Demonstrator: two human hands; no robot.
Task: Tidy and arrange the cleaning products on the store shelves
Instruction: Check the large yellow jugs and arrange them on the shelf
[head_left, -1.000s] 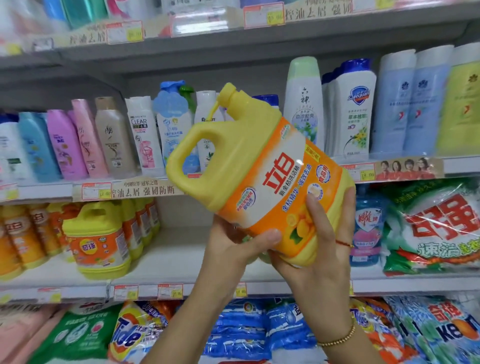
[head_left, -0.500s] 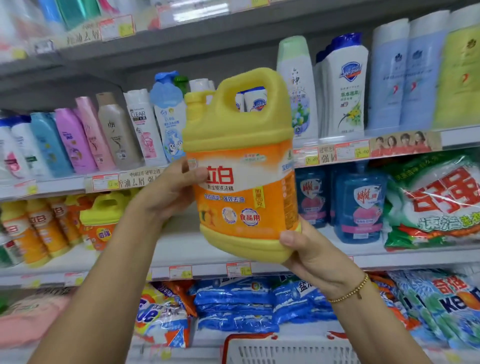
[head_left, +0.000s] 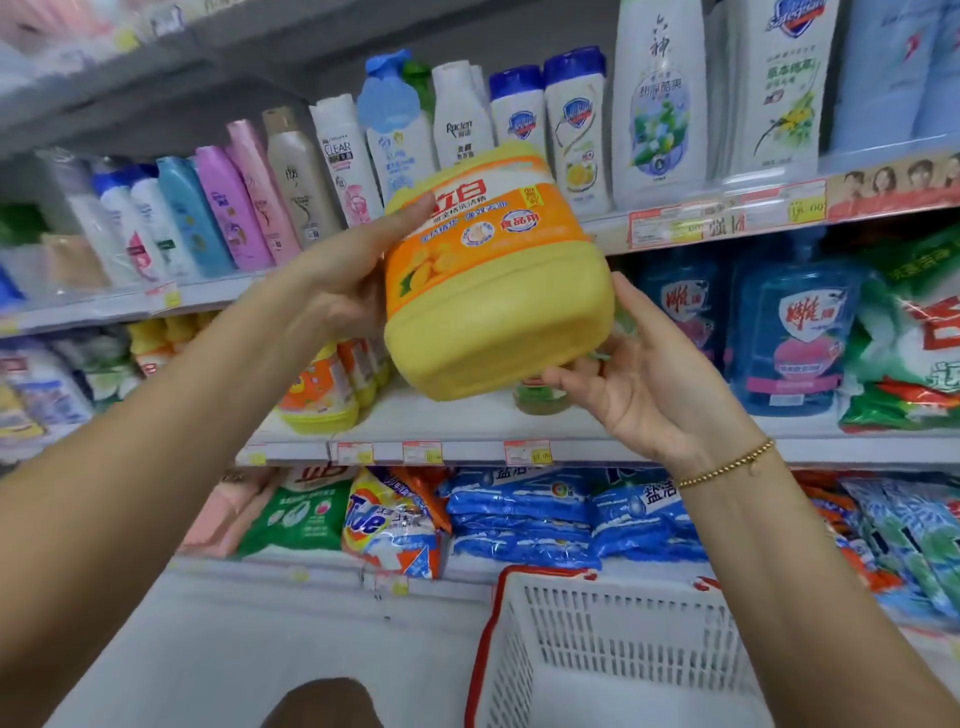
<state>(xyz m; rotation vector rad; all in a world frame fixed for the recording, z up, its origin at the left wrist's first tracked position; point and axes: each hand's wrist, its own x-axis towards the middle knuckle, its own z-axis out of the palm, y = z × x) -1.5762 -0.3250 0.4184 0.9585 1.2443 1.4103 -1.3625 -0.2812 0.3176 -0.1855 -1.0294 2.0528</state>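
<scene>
A big yellow detergent jug (head_left: 493, 270) with an orange label is held up in front of the middle shelf (head_left: 467, 423), its top tipped away from me so its yellow base faces the camera. My left hand (head_left: 343, 270) grips its left side, thumb across the label. My right hand (head_left: 639, 364) supports the jug's lower right corner with fingers spread and fairly straight. The jug's handle and cap are hidden behind its body.
Yellow jugs (head_left: 322, 389) stand on the middle shelf at left, blue refill bottles (head_left: 795, 332) at right. Shampoo bottles (head_left: 291, 176) line the shelf above. Detergent bags (head_left: 519, 519) fill the bottom shelf. A white basket (head_left: 613, 644) sits below right.
The jug has tipped from upright so its top leans toward the shelf and its base faces me. My right hand shifted from under the base to its right corner. The view moved closer.
</scene>
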